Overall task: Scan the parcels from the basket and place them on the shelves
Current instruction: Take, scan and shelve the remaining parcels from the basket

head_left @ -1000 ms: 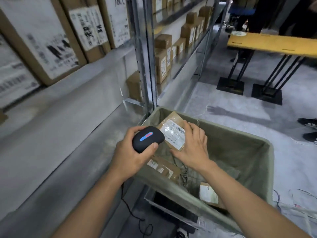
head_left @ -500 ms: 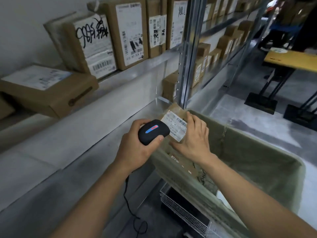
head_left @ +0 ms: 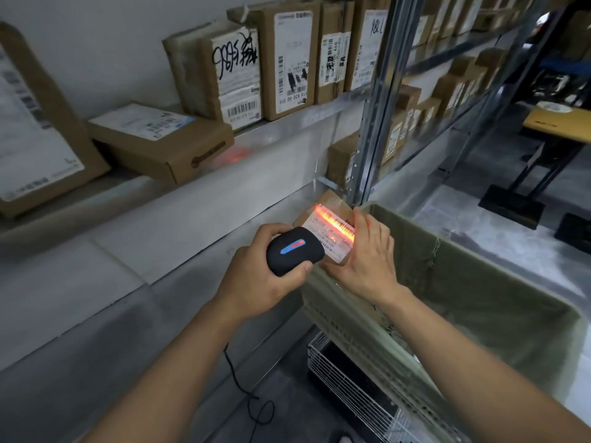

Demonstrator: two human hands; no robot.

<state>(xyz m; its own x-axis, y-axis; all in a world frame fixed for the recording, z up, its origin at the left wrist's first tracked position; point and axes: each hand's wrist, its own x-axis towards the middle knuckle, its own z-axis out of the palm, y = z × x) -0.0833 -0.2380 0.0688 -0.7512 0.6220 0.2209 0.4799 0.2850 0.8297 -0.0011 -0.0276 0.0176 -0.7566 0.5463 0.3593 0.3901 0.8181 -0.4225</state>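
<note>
My left hand (head_left: pixel 256 276) grips a black handheld scanner (head_left: pixel 292 251) with a blue and red light on its top. A red beam from it falls across the barcode label of a small brown parcel (head_left: pixel 331 225). My right hand (head_left: pixel 367 257) holds that parcel by its right side, above the left corner of the green fabric basket (head_left: pixel 479 282). The parcel sits just in front of the grey shelf (head_left: pixel 192 219). What lies inside the basket is hidden from this angle.
Several labelled cardboard boxes (head_left: pixel 278 59) stand on the upper shelf, with a flat box (head_left: pixel 160 139) lying beside them. A metal upright (head_left: pixel 374 107) divides the shelving. A wire cart frame (head_left: pixel 351 385) sits under the basket. A yellow table (head_left: pixel 559 123) stands at the right.
The parcel came up out of the basket toward the shelf, and the scanner's red beam now lights its label. The view swung up and left, showing more of the upper shelf.
</note>
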